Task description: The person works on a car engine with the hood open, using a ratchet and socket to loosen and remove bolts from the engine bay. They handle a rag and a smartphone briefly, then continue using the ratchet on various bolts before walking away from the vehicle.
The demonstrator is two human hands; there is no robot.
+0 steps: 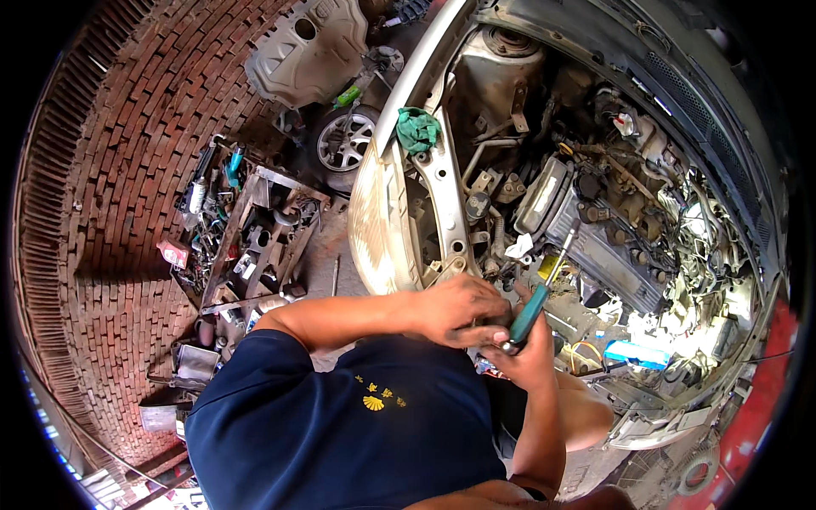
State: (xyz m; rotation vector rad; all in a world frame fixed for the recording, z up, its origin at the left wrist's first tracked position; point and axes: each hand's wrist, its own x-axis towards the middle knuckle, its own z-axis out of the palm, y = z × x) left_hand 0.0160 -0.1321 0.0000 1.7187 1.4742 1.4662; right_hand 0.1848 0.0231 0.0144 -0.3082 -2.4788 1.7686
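Note:
A screwdriver [529, 316] with a dark green handle and a bare metal shaft points up and to the right over the engine bay. My right hand [534, 350] is closed round its handle. The fingers of my left hand [466, 311] are bent and pinched together at the metal-capped butt end of the handle; part of that grip is hidden. Beyond the shaft's tip lies the engine's valve cover [608, 251], dark and dusty. A small white piece [519, 246] and something yellow [546, 267] rest beside the engine.
The car's front panel [444, 183] and headlight [374, 221] border the engine bay, with a green rag [417, 130] on the panel. A blue box [637, 354] lies to the right. At left stand a wooden rack [228, 246] of parts, a wheel [344, 143] and a brick wall [127, 204].

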